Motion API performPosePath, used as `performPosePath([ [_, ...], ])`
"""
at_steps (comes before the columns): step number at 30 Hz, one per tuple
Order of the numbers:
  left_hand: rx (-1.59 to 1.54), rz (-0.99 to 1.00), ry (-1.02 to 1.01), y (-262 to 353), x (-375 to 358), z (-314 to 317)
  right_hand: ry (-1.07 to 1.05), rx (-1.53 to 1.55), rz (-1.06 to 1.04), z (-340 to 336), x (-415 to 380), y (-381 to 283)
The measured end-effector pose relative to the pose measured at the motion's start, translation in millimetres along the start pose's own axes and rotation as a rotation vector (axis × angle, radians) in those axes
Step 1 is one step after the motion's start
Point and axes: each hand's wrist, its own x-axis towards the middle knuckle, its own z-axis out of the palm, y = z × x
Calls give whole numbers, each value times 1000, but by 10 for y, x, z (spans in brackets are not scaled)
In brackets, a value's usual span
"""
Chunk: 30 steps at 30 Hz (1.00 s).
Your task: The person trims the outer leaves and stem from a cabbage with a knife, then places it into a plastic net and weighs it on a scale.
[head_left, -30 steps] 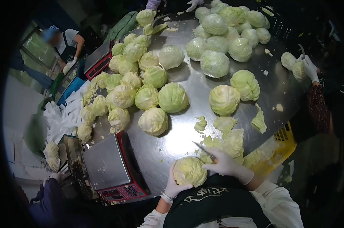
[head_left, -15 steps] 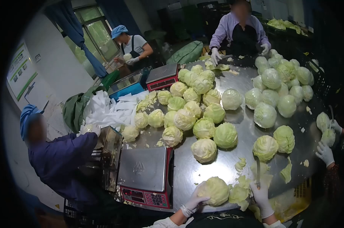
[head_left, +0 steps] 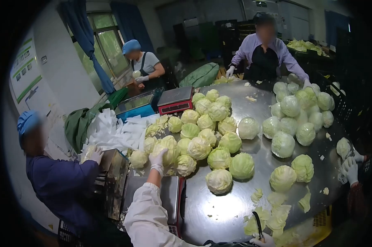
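My left hand (head_left: 158,161), in a white glove, reaches across the scale to the left side of the cabbage pile. Its fingers curve round a pale trimmed cabbage (head_left: 169,146) among the others. Low at the front edge, my right hand (head_left: 265,240), also gloved and partly cut off by the frame, grips a knife (head_left: 258,224) with its narrow, curved blade upward. Loose outer leaves (head_left: 279,216) lie just beyond that hand. A trimmed cabbage (head_left: 219,181) rests on the steel table (head_left: 206,210) between my hands.
Under my left arm is a red-edged scale (head_left: 173,201); another scale (head_left: 174,95) stands farther back. Wrapped cabbages (head_left: 283,144) are heaped at the right. Co-workers stand left, back and right, one with a gloved hand (head_left: 350,170) at the right edge. A yellow crate (head_left: 322,222) sits below the table.
My left hand has moved with the cabbage from the front edge to the pile at left. My right hand and knife have dropped lower and leftward. The co-worker at the back now reaches toward the wrapped cabbages.
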Motion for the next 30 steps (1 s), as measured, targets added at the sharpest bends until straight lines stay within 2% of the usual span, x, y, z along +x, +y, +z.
performPosePath([
  [2,264,179,183,-546,636,-312,-7,-166,-18,-84,-29,89],
  [3,266,179,179,-581,628,-357,5,-164,6,-81,-25,119],
  [5,578,19,268,-552,548,-436,3,-130,11,-79,16,152],
  [6,583,14,262,-567,522,-434,-1,-99,17,-63,14,147],
  [8,693,-127,322,-665,467,-433,-29,-92,18,-34,63,19],
  [10,722,-107,253,-863,870,-741,-73,-71,12,-15,51,-54],
  [11,731,-79,181,-1003,1021,-677,-63,-451,-80,-151,200,264],
  [12,726,-4,208,-731,774,-485,-53,-490,-31,-157,180,182],
  [13,730,128,234,-231,249,-130,-25,-450,-120,-170,241,369],
  [14,829,376,175,-15,65,101,-7,-236,-69,-111,187,196],
  [15,699,582,65,96,-274,382,8,-140,-34,-131,255,383],
  [16,521,659,-163,254,-630,722,26,-219,-19,-136,330,363],
  [18,428,635,-516,462,-1494,1357,89,-51,-78,-95,446,439],
  [19,384,699,-700,348,-1779,1647,72,-25,107,-81,426,103],
  [20,422,675,-859,479,-2252,1923,99,1,116,-84,442,79],
  [22,474,801,-1126,306,-2794,2470,42,179,283,-173,567,168],
  [24,528,863,-1200,-76,-3099,2980,90,272,210,-248,477,522],
  [26,545,849,-1223,-314,-3323,3400,281,305,117,-407,271,758],
  [27,621,894,-1177,-368,-3420,3555,332,330,148,-497,45,627],
  [28,700,940,-1126,-446,-3480,3671,437,433,60,-550,11,990],
  [29,712,939,-1121,-589,-3492,3775,521,469,-32,-629,-84,1126],
  [30,677,813,-1171,-752,-3470,3867,636,489,48,-695,-235,1175],
])
